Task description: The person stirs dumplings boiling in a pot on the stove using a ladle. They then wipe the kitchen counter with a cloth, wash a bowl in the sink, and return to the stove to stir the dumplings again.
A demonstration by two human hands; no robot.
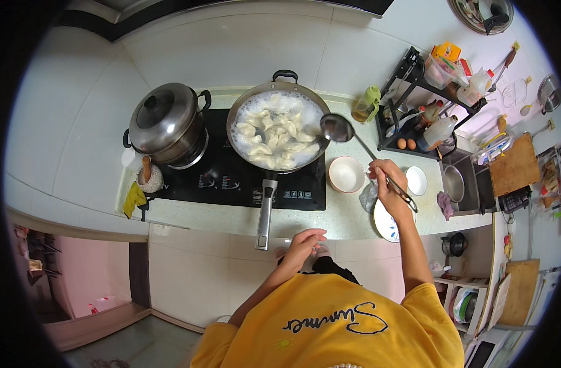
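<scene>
Dumplings (278,133) float in foamy, bubbling water in a wide pan (324,149) on the black cooktop (193,184). Its metal handle (266,216) points towards me. My right hand (391,186) grips the handle of a metal ladle (336,128), whose bowl is at the pan's right rim; whether they touch I cannot tell. Below that hand lies a white plate with a blue pattern (385,223), beside a crumpled clear plastic bag (369,197). My left hand (306,244) hangs in front of the counter edge, fingers loosely spread and holding nothing. A white bowl (346,175) stands right of the cooktop.
A lidded steel pot (167,124) stands on the left burner, near a mortar with a pestle (150,178). A small white bowl (417,181), an oil bottle (367,105) and a black rack (411,73) with bottles and eggs are at the right, before the sink (469,198).
</scene>
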